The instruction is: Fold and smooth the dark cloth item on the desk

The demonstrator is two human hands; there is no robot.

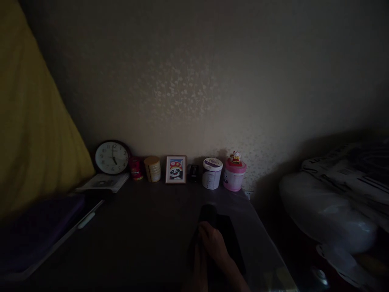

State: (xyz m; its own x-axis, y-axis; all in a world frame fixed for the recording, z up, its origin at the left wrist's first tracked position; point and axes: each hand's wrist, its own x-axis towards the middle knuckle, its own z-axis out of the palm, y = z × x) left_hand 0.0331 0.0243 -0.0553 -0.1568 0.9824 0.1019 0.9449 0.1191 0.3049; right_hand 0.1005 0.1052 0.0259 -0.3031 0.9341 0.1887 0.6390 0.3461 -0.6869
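In the lower centre of the frame, a dark rounded object (208,211) sat on the desk (146,235), at the left edge of a flat black item (232,237). The right hand (212,242), its fingers curled, was at the near end of the rounded object; the left hand (199,256) was close beside it, mostly lost in shadow. Whether either was grasping anything could not be told. A panda picture frame (176,169) stood upright at mid-frame, left of a white tub (212,174).

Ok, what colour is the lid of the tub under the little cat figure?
The lid is pink, seen in the head view, the only one.
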